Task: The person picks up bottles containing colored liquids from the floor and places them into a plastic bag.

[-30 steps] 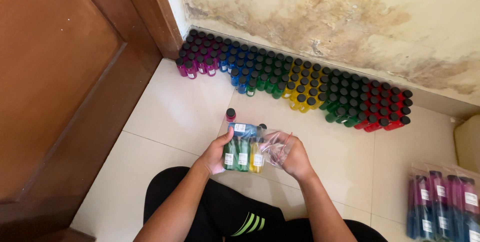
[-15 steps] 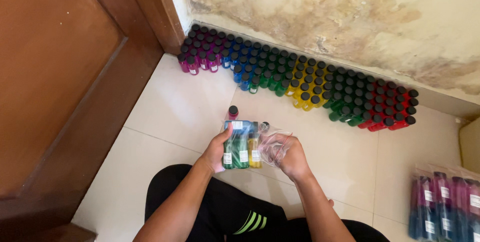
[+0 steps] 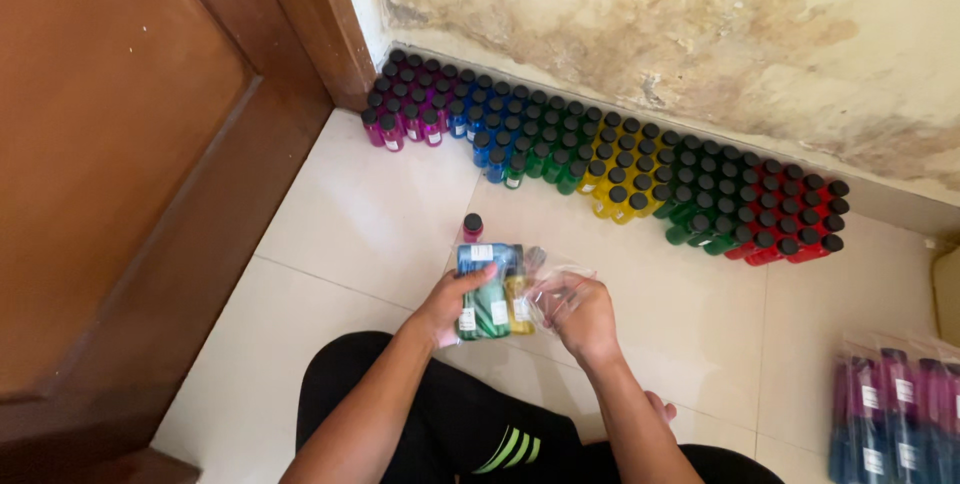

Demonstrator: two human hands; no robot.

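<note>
1. Nearest the camera, the person's knees in black trousers [image 3: 440, 424] are cut off by the bottom edge.
2. The left hand [image 3: 445, 306] is clamped on a bundle of small bottles [image 3: 492, 292], held low over the tiled floor [image 3: 330, 244] in front of the knees.
3. The bundle shows green and yellow bottles standing side by side with white labels, their long axes pointing away from the person; a blue bottle lies crosswise on top.
4. The right hand [image 3: 578, 314] pinches a clear plastic bag [image 3: 552, 284] beside the bundle; how far the crumpled film wraps the bottles is hard to tell.
5. A single pink bottle [image 3: 472, 227] stands upright just beyond.
6. Packed bags [image 3: 895, 409] at right are cut off.
7. Rows of coloured bottles [image 3: 610, 159] line the stained wall [image 3: 650, 24].
</note>
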